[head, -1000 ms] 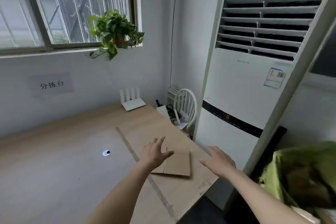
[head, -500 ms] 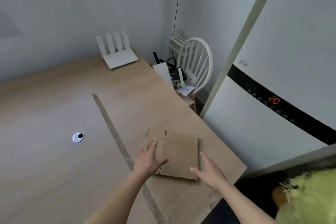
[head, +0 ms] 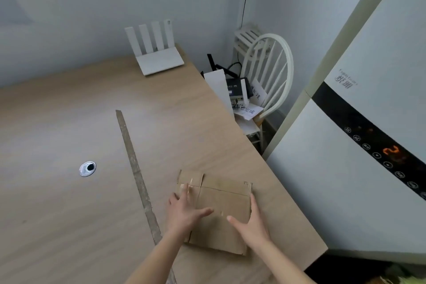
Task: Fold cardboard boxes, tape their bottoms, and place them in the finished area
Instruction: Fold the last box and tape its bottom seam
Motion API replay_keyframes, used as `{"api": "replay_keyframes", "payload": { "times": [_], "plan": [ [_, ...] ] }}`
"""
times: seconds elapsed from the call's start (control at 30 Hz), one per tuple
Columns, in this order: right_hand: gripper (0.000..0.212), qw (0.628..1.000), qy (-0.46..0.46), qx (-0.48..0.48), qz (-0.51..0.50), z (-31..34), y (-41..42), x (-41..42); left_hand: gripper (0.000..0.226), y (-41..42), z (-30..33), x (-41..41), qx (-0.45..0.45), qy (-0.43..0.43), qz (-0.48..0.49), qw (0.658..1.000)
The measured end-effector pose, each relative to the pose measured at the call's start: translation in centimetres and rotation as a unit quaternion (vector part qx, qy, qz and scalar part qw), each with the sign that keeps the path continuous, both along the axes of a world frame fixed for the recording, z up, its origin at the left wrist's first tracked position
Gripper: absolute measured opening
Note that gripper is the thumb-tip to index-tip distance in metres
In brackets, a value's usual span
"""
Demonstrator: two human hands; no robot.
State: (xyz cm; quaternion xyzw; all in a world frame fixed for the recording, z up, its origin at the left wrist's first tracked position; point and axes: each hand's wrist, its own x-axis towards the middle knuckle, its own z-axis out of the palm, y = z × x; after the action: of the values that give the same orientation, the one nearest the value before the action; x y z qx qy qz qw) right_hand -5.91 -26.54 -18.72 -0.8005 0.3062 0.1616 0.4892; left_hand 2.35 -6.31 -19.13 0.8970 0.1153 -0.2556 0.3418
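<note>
A flattened brown cardboard box (head: 221, 200) lies on the wooden table (head: 69, 214) near its right front corner, with old tape on its far left flap. My left hand (head: 184, 212) rests flat on the box's left part, fingers straight and spread. My right hand (head: 250, 221) lies on the box's right edge, fingers extended along that edge and thumb pointing left over the cardboard. Neither hand grips the box.
A strip of brown tape (head: 136, 173) runs across the table left of the box. A cable hole (head: 87, 168) sits further left. A white router (head: 159, 57) stands at the back. A white chair (head: 265, 80) and a tall air conditioner (head: 357, 145) stand right of the table.
The view has tilted down and closer to the table. Both hands have come down from above the table onto the flat box, left hand on its left part, right hand at its right edge.
</note>
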Motion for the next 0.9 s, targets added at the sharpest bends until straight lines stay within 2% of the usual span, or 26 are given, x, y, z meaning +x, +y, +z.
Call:
{"api": "replay_keyframes", "payload": {
  "times": [0.17, 0.3, 0.43, 0.6, 0.73, 0.9],
  "plan": [
    [0.121, 0.997, -0.03, 0.037, 0.055, 1.9, -1.6, 0.2, 0.147, 0.3, 2.2, -2.0, -0.152, 0.028, 0.098, 0.983],
    [0.122, 0.99, -0.049, 0.075, 0.106, 5.1, -2.2, 0.5, 0.138, 1.7, 5.8, -4.7, -0.201, -0.059, 0.075, 0.975],
    [0.115, 0.985, -0.066, 0.062, 0.148, 9.8, -1.1, 1.6, 0.133, 4.5, 11.2, -6.1, -0.169, -0.155, 0.039, 0.973],
    [0.103, 0.975, -0.092, 0.105, 0.175, 13.8, 1.4, 1.5, 0.124, 7.6, 15.3, -9.8, -0.114, -0.203, 0.036, 0.972],
    [0.073, 0.972, -0.057, 0.165, 0.158, 14.3, 4.8, 0.3, 0.122, 9.9, 14.5, -13.8, -0.072, -0.222, 0.002, 0.972],
    [0.046, 0.983, -0.06, 0.065, 0.16, 12.4, 8.7, -2.9, 0.114, 12.3, 11.6, -18.4, -0.065, -0.203, 0.036, 0.976]
  ]
}}
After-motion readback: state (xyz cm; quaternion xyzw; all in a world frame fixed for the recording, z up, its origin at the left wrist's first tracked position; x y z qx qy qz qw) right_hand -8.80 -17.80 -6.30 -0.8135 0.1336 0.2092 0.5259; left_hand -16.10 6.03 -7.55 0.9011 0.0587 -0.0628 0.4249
